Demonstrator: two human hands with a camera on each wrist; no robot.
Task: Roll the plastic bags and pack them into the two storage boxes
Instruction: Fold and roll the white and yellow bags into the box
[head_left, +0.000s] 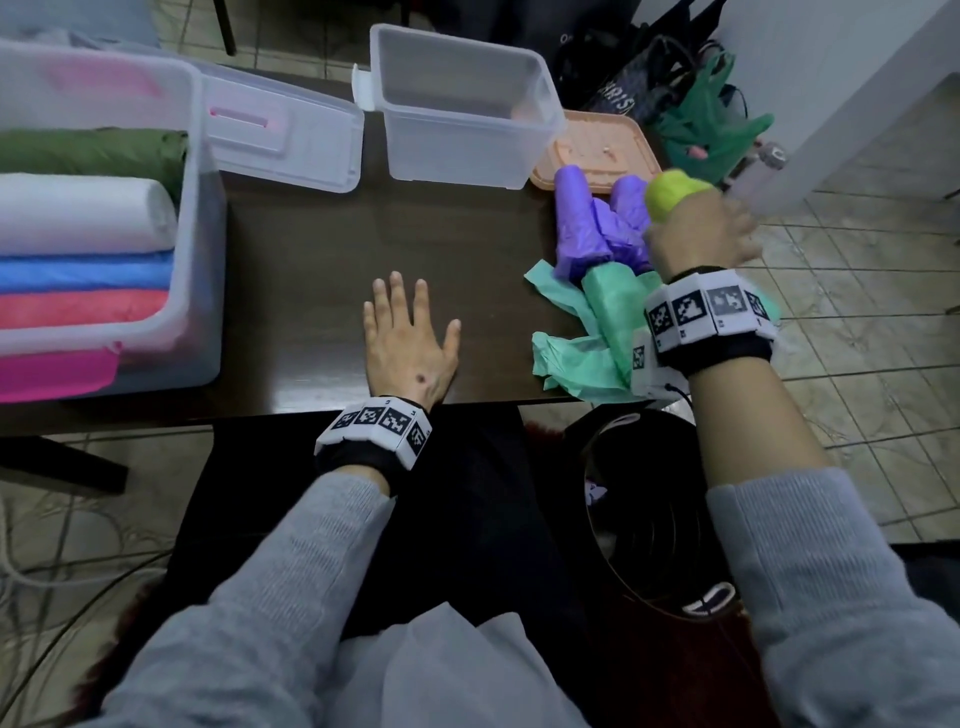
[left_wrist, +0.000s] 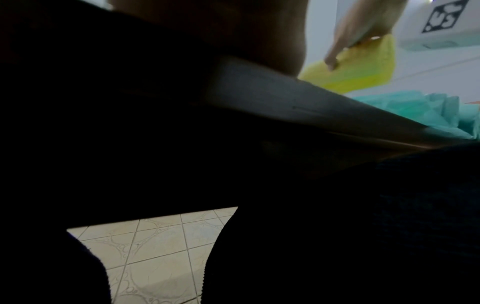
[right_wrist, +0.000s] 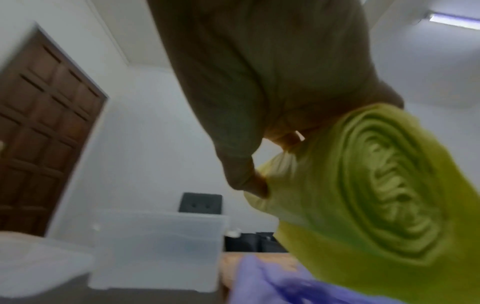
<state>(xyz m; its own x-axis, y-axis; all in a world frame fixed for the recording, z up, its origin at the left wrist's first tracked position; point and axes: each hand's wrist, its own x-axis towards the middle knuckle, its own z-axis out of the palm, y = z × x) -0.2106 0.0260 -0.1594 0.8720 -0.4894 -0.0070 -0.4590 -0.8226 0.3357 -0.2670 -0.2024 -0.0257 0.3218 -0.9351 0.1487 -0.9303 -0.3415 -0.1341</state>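
My right hand (head_left: 701, 234) grips a rolled yellow-green bag (head_left: 670, 195) in the air above the table's right side; its spiral end (right_wrist: 384, 189) fills the right wrist view. My left hand (head_left: 405, 338) lies flat on the dark table (head_left: 311, 249), fingers spread, holding nothing. An empty clear storage box (head_left: 462, 109) stands at the back centre. A second clear box (head_left: 202, 260) at the left holds several rolled bags: green, white, blue, red. Purple bags (head_left: 592, 228) and mint-green bags (head_left: 587, 327) lie loose under my right wrist.
A clear lid (head_left: 280, 135) lies between the boxes. An orange lid (head_left: 597, 150) rests behind the purple bags. More bags (head_left: 701, 119) are heaped on the tiled floor at the back right. A black bin (head_left: 639, 499) stands by my right knee.
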